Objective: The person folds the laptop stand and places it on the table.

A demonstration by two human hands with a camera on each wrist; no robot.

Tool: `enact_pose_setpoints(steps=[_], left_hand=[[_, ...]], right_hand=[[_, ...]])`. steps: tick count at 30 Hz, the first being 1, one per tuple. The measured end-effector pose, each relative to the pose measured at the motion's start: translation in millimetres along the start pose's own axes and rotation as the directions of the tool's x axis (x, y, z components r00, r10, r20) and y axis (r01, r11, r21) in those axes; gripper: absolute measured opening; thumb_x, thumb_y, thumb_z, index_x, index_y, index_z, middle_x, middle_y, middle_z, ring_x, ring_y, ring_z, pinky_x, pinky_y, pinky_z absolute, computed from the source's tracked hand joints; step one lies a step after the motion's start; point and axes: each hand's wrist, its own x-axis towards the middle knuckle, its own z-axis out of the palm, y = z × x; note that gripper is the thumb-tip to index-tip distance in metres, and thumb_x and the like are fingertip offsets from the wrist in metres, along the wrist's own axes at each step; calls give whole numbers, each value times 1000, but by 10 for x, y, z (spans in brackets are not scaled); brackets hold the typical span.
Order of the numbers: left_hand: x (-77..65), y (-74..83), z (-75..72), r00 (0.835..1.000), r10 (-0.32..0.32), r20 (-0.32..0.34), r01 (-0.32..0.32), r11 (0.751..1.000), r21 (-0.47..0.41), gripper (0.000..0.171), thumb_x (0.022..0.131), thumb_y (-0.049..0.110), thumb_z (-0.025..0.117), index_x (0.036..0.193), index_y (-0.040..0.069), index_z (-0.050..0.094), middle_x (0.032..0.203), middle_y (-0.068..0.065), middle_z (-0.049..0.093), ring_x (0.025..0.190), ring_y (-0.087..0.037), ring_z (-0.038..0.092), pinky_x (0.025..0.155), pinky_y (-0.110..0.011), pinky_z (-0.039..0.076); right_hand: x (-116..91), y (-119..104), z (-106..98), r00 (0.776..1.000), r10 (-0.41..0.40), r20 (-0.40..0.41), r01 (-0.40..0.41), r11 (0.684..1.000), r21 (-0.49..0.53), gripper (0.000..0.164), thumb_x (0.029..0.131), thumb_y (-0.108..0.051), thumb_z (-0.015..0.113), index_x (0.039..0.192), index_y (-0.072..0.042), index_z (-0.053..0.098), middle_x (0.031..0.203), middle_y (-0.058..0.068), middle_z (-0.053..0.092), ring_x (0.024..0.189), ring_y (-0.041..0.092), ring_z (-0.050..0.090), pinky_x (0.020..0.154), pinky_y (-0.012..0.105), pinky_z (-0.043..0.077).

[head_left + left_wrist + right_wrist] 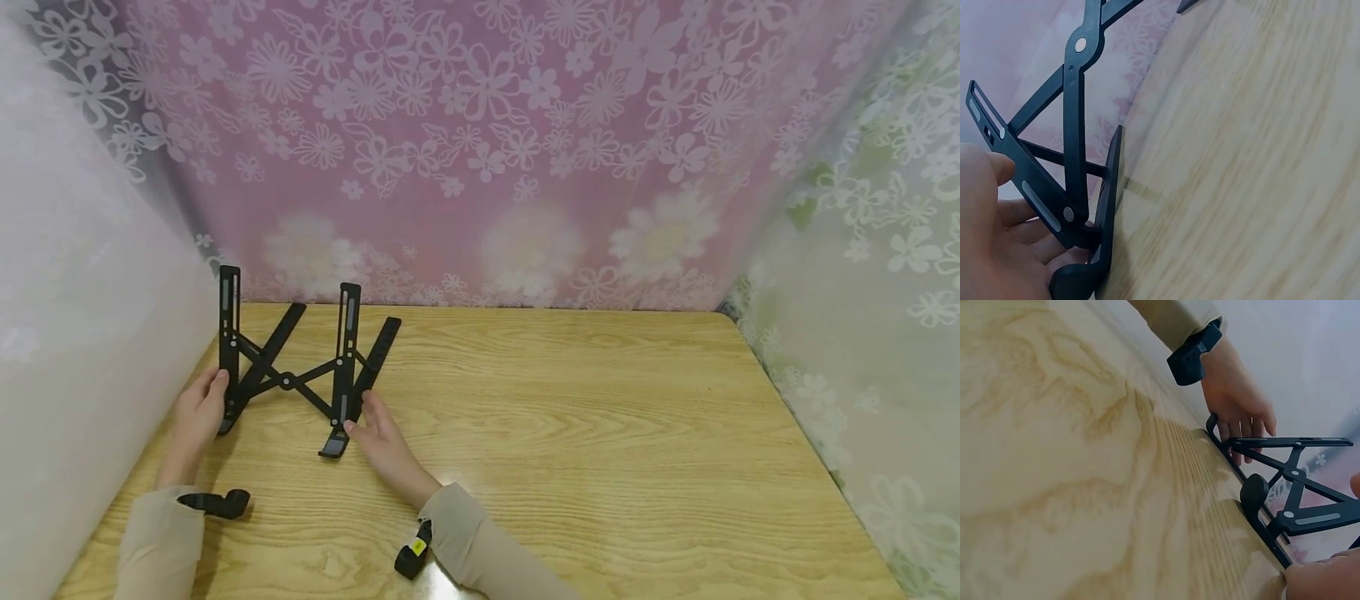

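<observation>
A black folding laptop stand (286, 381) stands unfolded at the left of the table, its two side arms raised and its crossed bars spread between them. My left hand (201, 408) holds the left side near the front end. In the left wrist view, the thumb of that hand (985, 219) lies along the upper arm with the fingers under it. On the other side, my right hand (386, 446) grips the right side low down, thumb in front. The right wrist view shows the stand's hooked front ends (1254, 490) close over the wood, with part of the right hand (1329, 578) at the corner.
The wooden table (600, 433) extends to the right. A pink flowered curtain (487, 167) hangs behind it, with pale curtains at the left (90, 275) and right (862, 333). Black wrist cameras are strapped on the left (221, 503) and right (412, 554) wrists.
</observation>
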Motion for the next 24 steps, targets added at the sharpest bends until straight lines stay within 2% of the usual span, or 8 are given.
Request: enact_pose_setpoints(steps=[5,7,10,12,14,16,20,24], left_hand=[[1,-40,15,1000,16,-25,-16,1000,-11,62,108,35,28,143,-15,36,143,-40,37,133,-53,34,107,-63,28],[5,-58,17,999,26,-46,-26,1000,-4,58,108,33,30,139,-15,42,138,-38,43,127,-49,40,104,-53,36],[13,-84,19,997,41,-58,-41,999,-8,54,108,32,34,135,-11,51,130,-29,54,113,-29,51,91,-30,41],[18,-106,15,997,50,-53,-51,998,-30,52,108,33,38,133,-10,54,124,-14,61,104,-11,52,81,-18,38],[15,-130,6,998,57,-36,-59,996,-62,51,107,34,41,131,-8,56,117,2,63,99,3,48,77,-12,37],[10,-160,-9,998,56,-15,-56,996,-76,54,106,38,44,133,-8,56,111,14,62,97,12,46,77,-10,37],[10,-224,-20,998,61,7,-60,995,-80,58,102,42,52,133,-8,55,104,17,64,92,14,48,75,-8,38],[18,-272,-8,995,98,-7,-99,992,-83,54,101,37,56,129,-9,56,100,15,68,89,15,51,73,-8,39]], right_hand=[[-14,-12,7,1000,1,8,-1,1000,19,67,104,-27,51,157,-1,18,162,13,21,148,25,22,118,38,24],[-14,-20,11,1000,4,1,-4,1000,24,66,104,-26,51,156,-1,20,161,13,23,148,25,24,117,38,25],[-12,-18,11,1000,25,-6,-25,1000,15,64,104,-26,52,156,-2,22,161,13,25,147,24,26,117,37,26],[-14,-15,11,999,43,0,-43,999,-22,64,104,-27,52,157,-4,23,161,12,26,147,22,27,116,37,27],[-14,-13,9,997,70,16,-69,996,-63,65,104,-29,52,157,-7,23,161,9,26,146,19,27,116,34,28],[-13,-17,7,996,80,31,-76,991,-106,64,104,-30,51,157,-8,23,161,7,27,146,17,28,115,32,30],[0,-29,14,997,66,35,-60,987,-147,60,105,-28,50,155,-6,28,161,6,27,145,17,30,113,28,31],[19,-9,42,999,29,-13,-31,986,-165,50,105,-21,50,150,-2,39,160,9,30,143,20,35,110,26,35]])
